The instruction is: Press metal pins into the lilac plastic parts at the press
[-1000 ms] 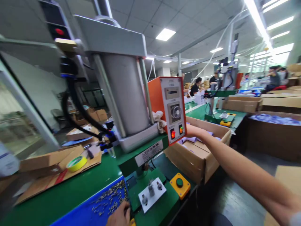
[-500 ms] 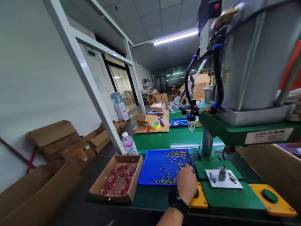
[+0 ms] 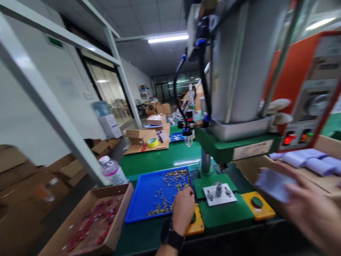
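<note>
My left hand (image 3: 183, 208), with a black watch on the wrist, is over the right front corner of a blue tray (image 3: 139, 192). Its fingers are closed, and what they hold, if anything, is hidden. Small brass-coloured metal parts (image 3: 160, 209) lie scattered in that tray. On the right, my right hand (image 3: 310, 204) is smeared by motion but grips a pale, whitish flat sheet or packet (image 3: 274, 185), too blurred to name exactly. Between my hands, a white plate (image 3: 213, 201) with metal pieces rests on the base of a green press (image 3: 223, 217).
Yellow blocks with green buttons (image 3: 258, 206) flank the press base. A cardboard box (image 3: 119, 218) of red parts stands left, with a bottle (image 3: 113, 171) behind it. Pale wrapped bundles (image 3: 318, 165) lie in a box at right. The press head (image 3: 239, 142) overhangs the plate.
The view has turned right, bringing the orange machine and pale bundles into sight. My right hand has come into view with the pale sheet or packet. My left hand stays at the tray's corner.
</note>
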Action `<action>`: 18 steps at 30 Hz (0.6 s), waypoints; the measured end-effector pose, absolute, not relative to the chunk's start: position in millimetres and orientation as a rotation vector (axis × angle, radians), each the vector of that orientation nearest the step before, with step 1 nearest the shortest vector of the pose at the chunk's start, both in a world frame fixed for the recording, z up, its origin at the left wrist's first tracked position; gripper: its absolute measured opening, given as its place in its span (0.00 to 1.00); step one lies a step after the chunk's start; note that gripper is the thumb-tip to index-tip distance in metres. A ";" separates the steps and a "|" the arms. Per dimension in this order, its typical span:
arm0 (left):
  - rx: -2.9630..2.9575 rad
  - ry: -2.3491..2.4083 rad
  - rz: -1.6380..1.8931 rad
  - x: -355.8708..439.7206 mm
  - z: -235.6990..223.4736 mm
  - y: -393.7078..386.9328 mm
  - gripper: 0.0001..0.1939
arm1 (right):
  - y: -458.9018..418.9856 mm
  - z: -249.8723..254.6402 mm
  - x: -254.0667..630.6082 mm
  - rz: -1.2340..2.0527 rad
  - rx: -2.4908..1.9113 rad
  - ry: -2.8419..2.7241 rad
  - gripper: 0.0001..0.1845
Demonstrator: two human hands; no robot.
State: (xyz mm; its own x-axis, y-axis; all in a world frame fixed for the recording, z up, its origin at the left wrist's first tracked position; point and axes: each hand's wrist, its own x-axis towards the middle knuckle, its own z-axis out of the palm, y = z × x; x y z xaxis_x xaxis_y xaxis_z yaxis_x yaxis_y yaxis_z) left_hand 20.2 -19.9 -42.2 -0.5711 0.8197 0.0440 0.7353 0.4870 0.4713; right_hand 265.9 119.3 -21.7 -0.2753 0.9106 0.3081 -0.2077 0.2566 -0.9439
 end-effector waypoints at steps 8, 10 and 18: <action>1.339 2.527 0.692 7.9 -40.1 -12.0 0.11 | 122.3 -29.9 181.9 1.524 -0.527 -1.179 0.31; 1.329 2.535 0.694 7.7 -40.2 -12.3 0.11 | 122.3 -26.7 175.4 1.541 -0.455 -1.198 0.29; 1.309 2.537 0.687 8.5 -38.6 -12.3 0.10 | 115.1 -24.0 178.5 1.379 -0.390 -1.538 0.27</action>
State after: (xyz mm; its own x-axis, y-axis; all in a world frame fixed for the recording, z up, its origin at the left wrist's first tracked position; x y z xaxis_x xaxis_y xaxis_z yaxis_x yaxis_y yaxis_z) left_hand 8.5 -12.3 -38.6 -0.5857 0.8100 0.0297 0.7144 0.4985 0.4912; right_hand 178.5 115.1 -24.0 -0.4548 0.7704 0.4469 -0.3609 0.2993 -0.8833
